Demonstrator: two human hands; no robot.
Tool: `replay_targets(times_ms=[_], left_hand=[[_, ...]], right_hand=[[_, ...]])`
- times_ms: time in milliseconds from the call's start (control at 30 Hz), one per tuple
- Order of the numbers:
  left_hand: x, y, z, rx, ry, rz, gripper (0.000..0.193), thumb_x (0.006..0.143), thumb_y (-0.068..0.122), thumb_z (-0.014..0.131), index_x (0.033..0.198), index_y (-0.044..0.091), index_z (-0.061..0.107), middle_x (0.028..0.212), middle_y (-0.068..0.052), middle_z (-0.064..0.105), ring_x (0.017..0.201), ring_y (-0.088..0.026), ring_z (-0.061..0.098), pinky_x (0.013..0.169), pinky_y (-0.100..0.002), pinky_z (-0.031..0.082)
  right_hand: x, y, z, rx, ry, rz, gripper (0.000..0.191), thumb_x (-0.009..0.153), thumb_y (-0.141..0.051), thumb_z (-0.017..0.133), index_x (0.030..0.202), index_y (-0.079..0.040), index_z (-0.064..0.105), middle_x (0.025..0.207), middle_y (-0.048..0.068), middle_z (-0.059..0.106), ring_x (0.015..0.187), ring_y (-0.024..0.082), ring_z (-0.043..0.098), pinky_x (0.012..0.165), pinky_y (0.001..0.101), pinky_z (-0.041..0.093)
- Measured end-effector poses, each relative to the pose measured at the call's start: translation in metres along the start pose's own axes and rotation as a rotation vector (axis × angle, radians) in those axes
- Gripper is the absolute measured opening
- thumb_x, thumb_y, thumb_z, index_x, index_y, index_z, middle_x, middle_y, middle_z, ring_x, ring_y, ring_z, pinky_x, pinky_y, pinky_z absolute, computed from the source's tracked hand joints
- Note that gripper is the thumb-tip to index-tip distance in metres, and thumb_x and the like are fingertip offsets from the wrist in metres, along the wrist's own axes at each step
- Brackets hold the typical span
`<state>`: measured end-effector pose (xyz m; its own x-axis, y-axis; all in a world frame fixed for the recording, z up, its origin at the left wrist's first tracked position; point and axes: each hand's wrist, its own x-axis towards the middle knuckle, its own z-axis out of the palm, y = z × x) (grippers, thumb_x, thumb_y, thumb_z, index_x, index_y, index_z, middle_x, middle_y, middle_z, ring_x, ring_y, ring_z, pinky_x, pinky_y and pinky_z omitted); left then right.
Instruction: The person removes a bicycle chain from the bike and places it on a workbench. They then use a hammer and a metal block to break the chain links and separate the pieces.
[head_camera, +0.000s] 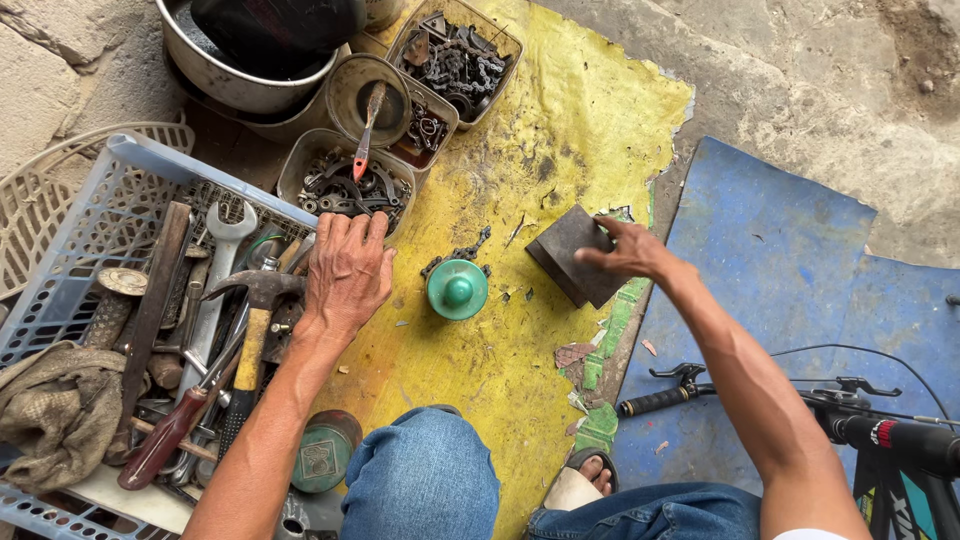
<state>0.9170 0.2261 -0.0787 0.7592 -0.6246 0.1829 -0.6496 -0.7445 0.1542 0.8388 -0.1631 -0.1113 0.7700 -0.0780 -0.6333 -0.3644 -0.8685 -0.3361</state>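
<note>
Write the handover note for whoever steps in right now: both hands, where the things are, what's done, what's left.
Left hand: flat, palm down, on the edge of the blue crate of tools, holding nothing; a hammer lies right beside it.
Right hand: gripping the dark block, which sits on the yellow mat.
Green lid: on the mat between the hands, untouched, with a small chain piece just behind it.
Tubs of parts stand at the mat's far edge.
Done: block in hand.
Left: lid and chain piece not yet touched; no tool drawn from the crate.
</note>
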Motion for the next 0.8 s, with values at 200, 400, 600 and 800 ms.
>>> replay_targets(times_ms=[200,400,600,800], left_hand=[[-0.002,-0.002,0.001,-0.044,0.036,0.023,0.049,0.080,0.017,0.078,0.121,0.000,0.057,0.101,-0.013,0.062,0.096,-0.029,0.055,0.100,-0.043,0.042],[0.001,-0.006,-0.006,-0.087,0.015,0.035,0.047,0.080,0.016,0.077,0.120,0.000,0.057,0.100,-0.014,0.060,0.095,-0.030,0.054,0.098,-0.045,0.042],[0.010,-0.010,-0.006,-0.100,-0.038,0.001,0.040,0.083,0.014,0.076,0.115,0.000,0.057,0.092,-0.014,0.056,0.090,-0.030,0.052,0.095,-0.045,0.043],[0.023,-0.018,-0.003,-0.093,-0.044,0.001,0.045,0.084,0.014,0.074,0.122,-0.003,0.057,0.096,-0.015,0.058,0.090,-0.030,0.053,0.094,-0.045,0.043]], right_hand=[[0.014,-0.019,0.015,-0.357,0.180,-0.035,0.109,0.076,-0.095,0.054,0.126,0.003,0.055,0.109,0.023,0.066,0.097,0.033,0.066,0.080,0.0535,0.056],[0.040,-0.049,-0.015,-0.198,0.347,-0.093,0.062,0.101,-0.062,0.046,0.123,-0.008,0.068,0.070,0.010,0.060,0.056,0.020,0.051,0.051,0.0419,0.045],[0.108,-0.082,-0.057,0.079,0.473,-0.175,0.036,0.104,-0.032,0.057,0.124,-0.005,0.071,0.069,0.016,0.067,0.054,0.025,0.057,0.055,0.0442,0.049],[0.182,-0.107,-0.068,0.178,0.634,-0.335,0.035,0.097,-0.020,0.064,0.125,0.000,0.071,0.091,0.023,0.075,0.076,0.031,0.070,0.072,0.0450,0.056]])
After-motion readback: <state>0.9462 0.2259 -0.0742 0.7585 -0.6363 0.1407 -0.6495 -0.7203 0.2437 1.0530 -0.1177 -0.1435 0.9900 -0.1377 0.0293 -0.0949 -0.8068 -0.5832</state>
